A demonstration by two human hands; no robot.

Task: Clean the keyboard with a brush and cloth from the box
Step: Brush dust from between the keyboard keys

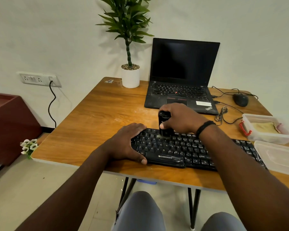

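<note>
A black keyboard (182, 150) lies along the front edge of the wooden table (98, 117), dusted with pale specks. My right hand (178, 117) grips an upright black brush (163, 124), whose bristle end touches the upper key rows. My left hand (127, 142) rests on the keyboard's left end, fingers over its far edge and thumb at its near edge. At the right, an open clear plastic box (247, 124) with a red clasp holds a tan cloth (265, 127). The box's clear lid (279, 157) lies in front of it, over the keyboard's right end.
An open black laptop (182, 75) stands behind the keyboard. A white potted plant (130, 75) sits at the back. A black mouse (240, 100) with trailing cables lies at the back right. A red-brown cabinet (8, 124) stands at the left.
</note>
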